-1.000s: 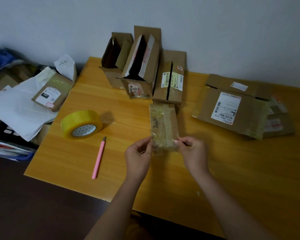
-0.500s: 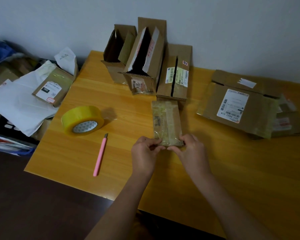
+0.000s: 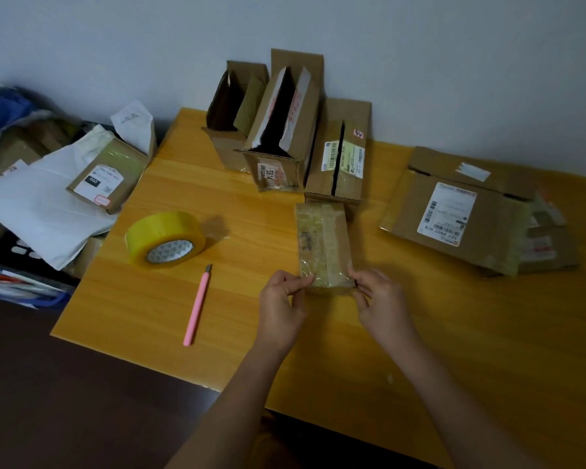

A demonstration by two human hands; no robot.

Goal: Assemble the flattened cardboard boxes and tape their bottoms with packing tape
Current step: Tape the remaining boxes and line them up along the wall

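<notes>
Head view: both hands pinch the near end of a small tape-covered box (image 3: 322,245) lying mid-desk, left hand (image 3: 281,301) at its left corner, right hand (image 3: 381,299) at its right. 3 assembled boxes (image 3: 285,130) stand behind it; flattened boxes (image 3: 460,214) at the right remain. Tape roll (image 3: 165,239) and pink cutter (image 3: 197,306) lie on the desk (image 3: 454,333), untouched.

Both hands pinch the near end of the small taped box (image 3: 322,243) at table centre, left hand (image 3: 282,303) at its seven o'clock corner, right hand (image 3: 379,301) at five. Tape roll (image 3: 165,239) sits at nine o'clock, pink cutter (image 3: 197,306) just nearer.
</notes>
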